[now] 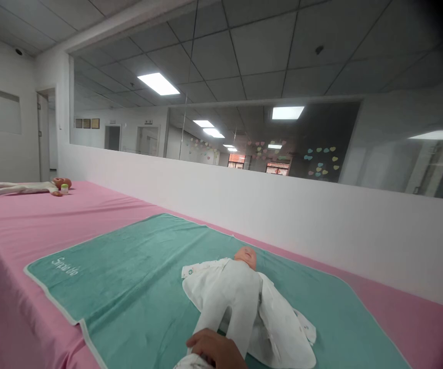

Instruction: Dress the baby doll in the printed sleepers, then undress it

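A baby doll (245, 256) in a white garment (229, 294) lies on its back on a teal blanket (129, 271), head away from me. Loose white cloth spreads out beside it on the right. At the bottom edge of the view my right hand (216, 351) is closed over the doll's leg ends, fingers curled to the left round the white fabric. My left hand is out of view.
The blanket lies on a long table covered with a pink sheet (33, 225). Another doll (21, 188) and a small jar (64, 189) lie at the far left end. A low white wall (283, 215) with glass above runs along the table's far side.
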Tool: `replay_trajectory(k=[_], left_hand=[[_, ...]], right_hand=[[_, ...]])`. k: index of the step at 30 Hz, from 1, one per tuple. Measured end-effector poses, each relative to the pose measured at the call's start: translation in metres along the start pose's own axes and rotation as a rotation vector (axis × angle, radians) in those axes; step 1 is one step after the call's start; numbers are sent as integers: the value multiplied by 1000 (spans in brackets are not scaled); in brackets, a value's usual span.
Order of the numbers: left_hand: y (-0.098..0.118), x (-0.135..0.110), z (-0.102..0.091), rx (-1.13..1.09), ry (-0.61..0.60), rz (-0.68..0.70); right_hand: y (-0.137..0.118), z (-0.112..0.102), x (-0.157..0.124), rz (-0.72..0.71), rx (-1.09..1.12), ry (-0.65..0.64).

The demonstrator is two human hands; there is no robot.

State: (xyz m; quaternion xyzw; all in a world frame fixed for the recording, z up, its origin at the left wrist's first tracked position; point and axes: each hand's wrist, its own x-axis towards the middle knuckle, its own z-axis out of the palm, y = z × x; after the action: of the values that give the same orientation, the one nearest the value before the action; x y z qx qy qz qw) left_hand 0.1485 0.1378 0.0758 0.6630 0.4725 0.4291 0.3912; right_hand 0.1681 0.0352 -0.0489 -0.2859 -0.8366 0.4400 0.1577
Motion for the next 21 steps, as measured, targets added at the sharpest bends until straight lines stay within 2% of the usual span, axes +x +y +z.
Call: replay_trajectory(k=[7,12,16,21], left_hand=[[-3,-8,-14,-44,3,-15],[-6,-29,-26,-134,14,-37],[-21,-74,-42,-230,16,-81],[-65,-160,-61,-341,0,-199]], right_hand=[[3,-7,-2,45,72,14],[-9,-8,-10,92,174,35],[-19,-9,-17,92,229,61],[-28,-11,-23,23,304,66]])
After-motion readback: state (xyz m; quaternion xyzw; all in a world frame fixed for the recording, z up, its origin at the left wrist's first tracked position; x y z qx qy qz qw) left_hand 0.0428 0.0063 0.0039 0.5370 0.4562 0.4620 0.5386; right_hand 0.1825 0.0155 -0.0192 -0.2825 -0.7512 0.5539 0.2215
